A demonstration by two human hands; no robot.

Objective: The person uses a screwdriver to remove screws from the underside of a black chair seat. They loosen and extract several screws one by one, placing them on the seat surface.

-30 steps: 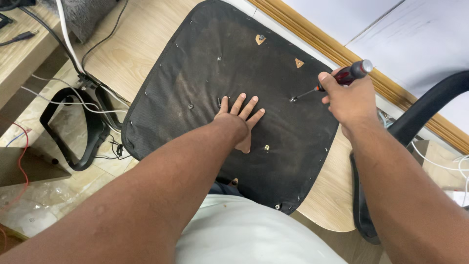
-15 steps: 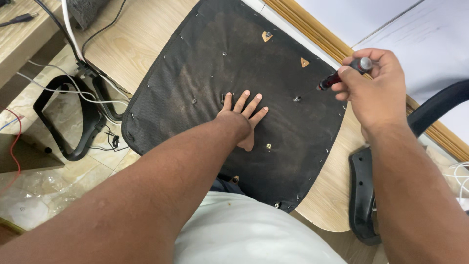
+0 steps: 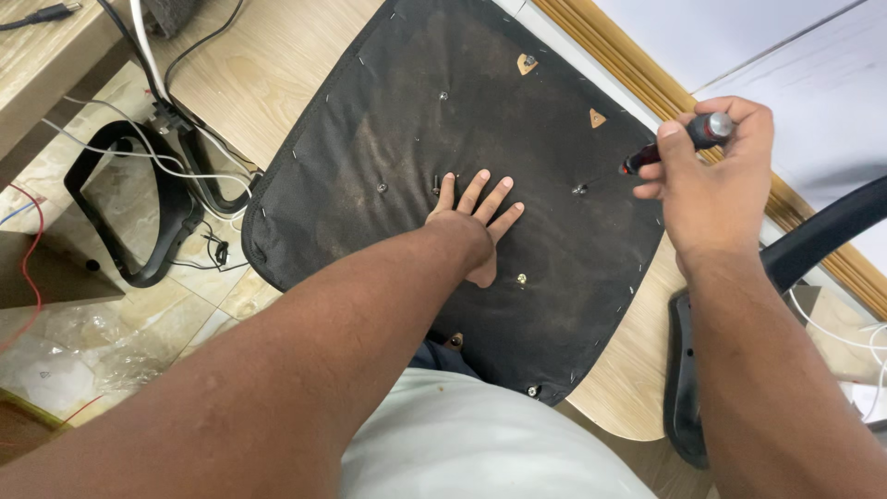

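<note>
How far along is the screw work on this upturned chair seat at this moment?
Looks done: several screws sit in the black seat underside, such as the one below the left hand. In hand: the left hand presses flat on the fabric; the right hand holds the red-handled screwdriver lifted off the nearby screw. Left: the loose armrest frame lies unattached on the floor.
</note>
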